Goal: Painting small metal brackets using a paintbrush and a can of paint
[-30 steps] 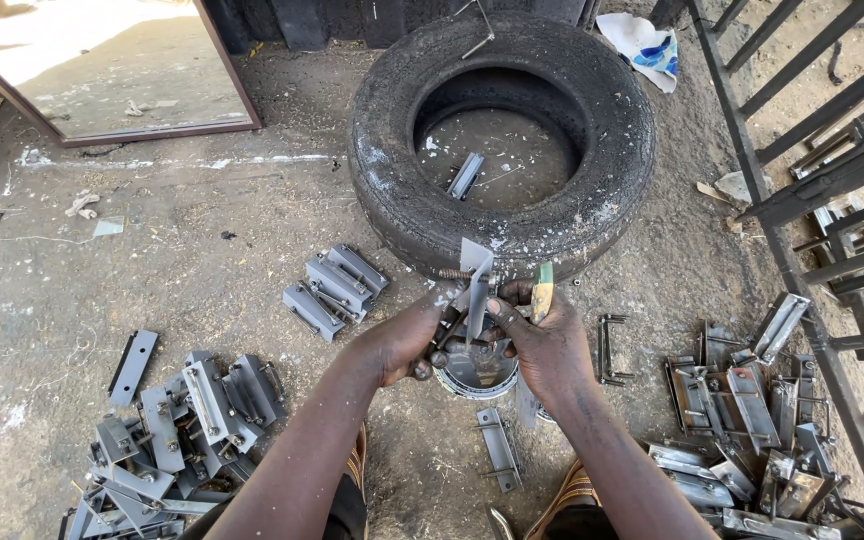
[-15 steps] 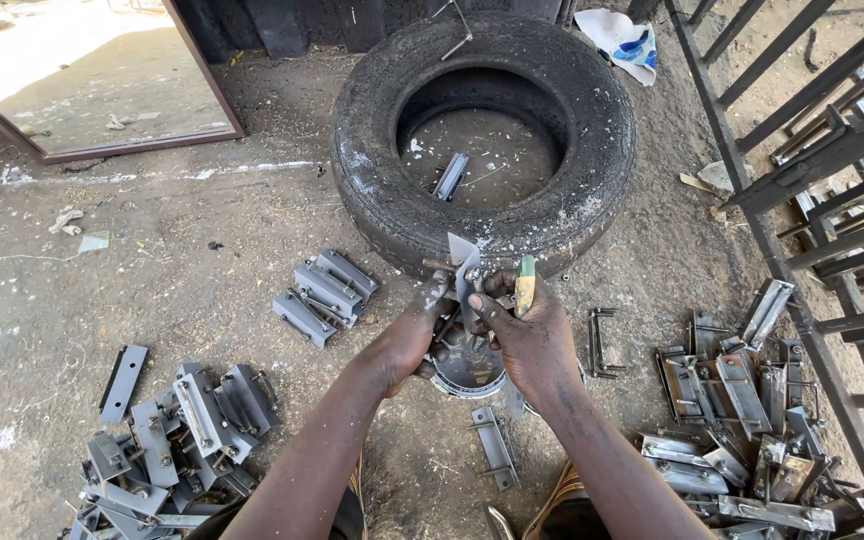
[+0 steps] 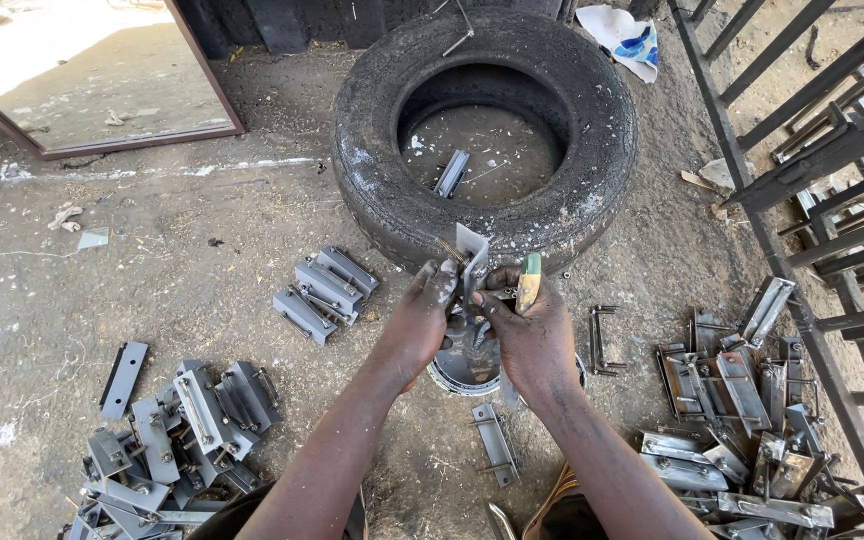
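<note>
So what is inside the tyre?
Inside the tyre lies bare dirt with one grey metal piece and small scraps. The near rim hides the ground closest to the hands.

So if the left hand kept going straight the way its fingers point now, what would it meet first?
The left hand points up and away, its fingers on the grey metal piece held between both hands. Past that piece, the first thing in line looks like the near wall of the old tyre, though depth is hard to judge.
</note>
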